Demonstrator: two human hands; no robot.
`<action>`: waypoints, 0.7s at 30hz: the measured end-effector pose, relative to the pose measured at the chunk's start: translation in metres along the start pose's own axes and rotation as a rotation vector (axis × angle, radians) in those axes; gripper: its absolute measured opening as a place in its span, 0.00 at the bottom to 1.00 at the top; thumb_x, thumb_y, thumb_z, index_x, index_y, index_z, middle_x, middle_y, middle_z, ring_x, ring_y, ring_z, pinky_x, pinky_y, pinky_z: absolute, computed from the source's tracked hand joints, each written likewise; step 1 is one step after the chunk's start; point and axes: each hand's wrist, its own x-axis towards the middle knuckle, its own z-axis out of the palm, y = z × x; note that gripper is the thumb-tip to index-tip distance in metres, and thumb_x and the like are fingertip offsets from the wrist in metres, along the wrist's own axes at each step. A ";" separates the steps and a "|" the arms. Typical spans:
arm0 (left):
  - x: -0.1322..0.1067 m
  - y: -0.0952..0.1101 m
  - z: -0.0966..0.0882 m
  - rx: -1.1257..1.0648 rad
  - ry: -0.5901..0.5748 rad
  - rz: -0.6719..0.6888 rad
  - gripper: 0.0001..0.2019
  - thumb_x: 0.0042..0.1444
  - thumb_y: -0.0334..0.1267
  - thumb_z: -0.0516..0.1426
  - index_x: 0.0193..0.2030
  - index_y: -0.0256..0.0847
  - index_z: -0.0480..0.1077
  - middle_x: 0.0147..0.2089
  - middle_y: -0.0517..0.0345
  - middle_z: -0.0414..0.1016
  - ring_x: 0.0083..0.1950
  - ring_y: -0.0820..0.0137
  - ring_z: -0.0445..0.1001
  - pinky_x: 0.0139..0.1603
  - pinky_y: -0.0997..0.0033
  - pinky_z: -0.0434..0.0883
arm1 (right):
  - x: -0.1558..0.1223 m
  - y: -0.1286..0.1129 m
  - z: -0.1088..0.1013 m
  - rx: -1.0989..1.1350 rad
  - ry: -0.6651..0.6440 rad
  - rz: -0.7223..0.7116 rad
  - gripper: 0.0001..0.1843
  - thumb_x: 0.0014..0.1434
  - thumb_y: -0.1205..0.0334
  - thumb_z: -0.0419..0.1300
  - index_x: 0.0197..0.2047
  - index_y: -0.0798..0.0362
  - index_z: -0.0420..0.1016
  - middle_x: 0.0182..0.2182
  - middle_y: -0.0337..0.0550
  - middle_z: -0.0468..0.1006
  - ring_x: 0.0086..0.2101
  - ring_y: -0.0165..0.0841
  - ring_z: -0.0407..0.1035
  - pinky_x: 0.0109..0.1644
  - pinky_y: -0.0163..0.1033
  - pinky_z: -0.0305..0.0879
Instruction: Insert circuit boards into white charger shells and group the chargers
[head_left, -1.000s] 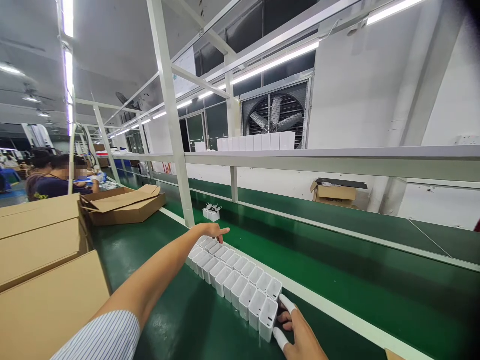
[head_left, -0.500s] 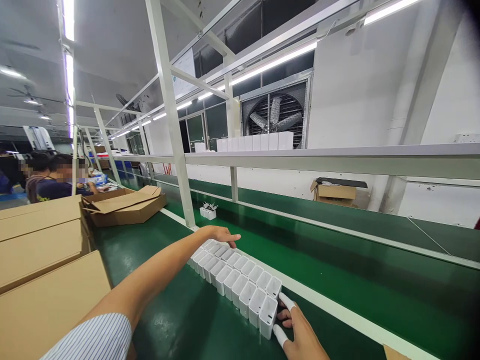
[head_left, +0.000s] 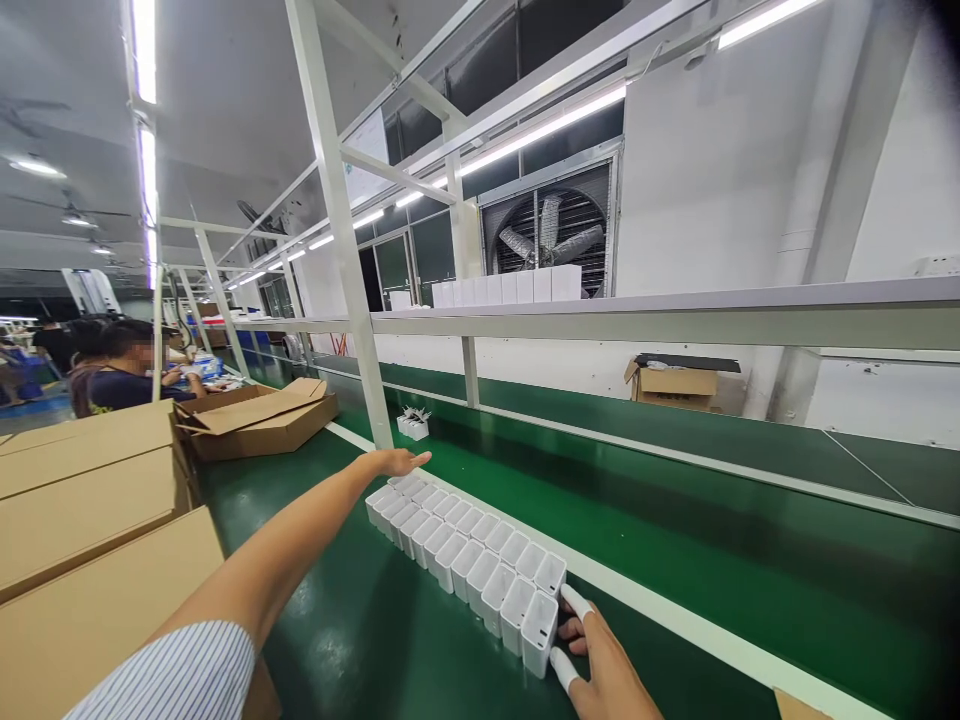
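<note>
I report the right hand (head_left: pixel 604 662) with thumb and finger apart, white-capped fingertips (head_left: pixel 576 602) against the near end of the double row of smooth, white, open-topped rectangular containers (head_left: pixel 480 578). The row stands on the glossy green tabletop (head_left: pixel 360 625). Light, level pressure should keep it straight. At its far end, the left hand (head_left: pixel 394 461): grip hidden, cannot tell.

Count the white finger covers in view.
2, both on the right hand: the upper cover on a finger, the lower cover on the thumb. More may be hidden on the left hand.
</note>
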 end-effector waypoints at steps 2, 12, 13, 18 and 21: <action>-0.004 -0.015 0.002 -0.032 -0.050 -0.091 0.23 0.71 0.53 0.58 0.64 0.39 0.70 0.65 0.44 0.72 0.63 0.52 0.74 0.63 0.41 0.73 | 0.000 -0.001 0.000 -0.003 0.007 0.000 0.36 0.44 0.69 0.56 0.59 0.54 0.68 0.51 0.50 0.76 0.49 0.41 0.72 0.59 0.44 0.68; 0.002 -0.031 0.007 -0.131 -0.164 -0.206 0.27 0.71 0.56 0.56 0.68 0.41 0.66 0.65 0.44 0.72 0.58 0.54 0.78 0.57 0.45 0.78 | -0.001 0.000 0.001 0.055 0.036 -0.015 0.28 0.44 0.65 0.57 0.51 0.51 0.72 0.49 0.51 0.77 0.49 0.44 0.73 0.58 0.50 0.68; 0.003 -0.030 0.008 -0.128 -0.166 -0.202 0.27 0.71 0.56 0.56 0.68 0.40 0.66 0.65 0.43 0.72 0.58 0.54 0.78 0.57 0.45 0.78 | -0.001 0.000 0.002 0.058 0.049 -0.024 0.27 0.45 0.65 0.57 0.51 0.51 0.72 0.49 0.51 0.77 0.48 0.44 0.73 0.58 0.50 0.68; 0.003 -0.029 0.008 -0.077 -0.162 -0.156 0.27 0.72 0.57 0.56 0.66 0.40 0.68 0.63 0.44 0.74 0.56 0.55 0.79 0.55 0.47 0.79 | -0.002 -0.001 0.006 0.027 0.107 -0.012 0.26 0.50 0.64 0.58 0.54 0.52 0.71 0.47 0.50 0.77 0.45 0.43 0.73 0.54 0.49 0.70; 0.000 -0.021 0.006 -0.033 -0.124 -0.087 0.25 0.72 0.56 0.56 0.63 0.38 0.70 0.61 0.44 0.75 0.56 0.55 0.79 0.56 0.47 0.79 | 0.000 -0.001 0.007 0.027 0.112 -0.038 0.25 0.52 0.65 0.58 0.54 0.53 0.71 0.46 0.49 0.77 0.44 0.42 0.73 0.54 0.48 0.70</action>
